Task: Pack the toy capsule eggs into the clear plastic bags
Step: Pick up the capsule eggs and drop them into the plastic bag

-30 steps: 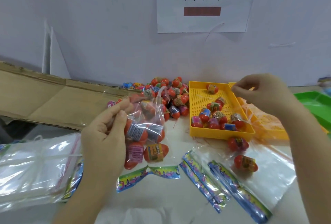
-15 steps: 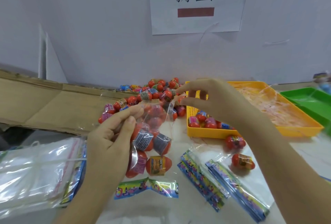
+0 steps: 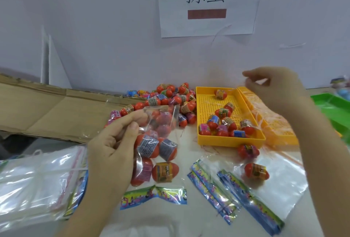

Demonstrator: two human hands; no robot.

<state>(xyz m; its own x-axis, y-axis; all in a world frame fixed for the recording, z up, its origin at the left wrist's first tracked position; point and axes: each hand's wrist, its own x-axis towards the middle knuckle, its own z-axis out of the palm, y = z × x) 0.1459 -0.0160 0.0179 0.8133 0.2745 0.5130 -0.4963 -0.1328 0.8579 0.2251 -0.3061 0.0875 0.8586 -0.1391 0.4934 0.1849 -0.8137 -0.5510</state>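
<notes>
1. Left hand (image 3: 113, 147) is pinching the top edge of the clear plastic bag (image 3: 170, 115) between thumb and fingers, holding it up left of the yellow tray (image 3: 227, 142).
2. Bagged eggs (image 3: 149, 144), red with printed bands, are sitting several deep inside that bag.
3. Right hand (image 3: 278, 89) is hovering over the yellow tray's far right corner, fingers curled, thumb and forefinger tips nearly meeting; can't tell whether it is pinching anything.
4. Loose egg pile (image 3: 170, 96) is lying just left of the yellow tray's far end; tray eggs (image 3: 225, 121) are sitting inside it.
5. Two stray eggs (image 3: 248, 150) are lying just in front of the yellow tray on a flat bag (image 3: 284, 180).
6. Printed strips (image 3: 208, 185) are lying in front of the yellow tray; empty bag stack (image 3: 34, 180) is lying far to its left.
</notes>
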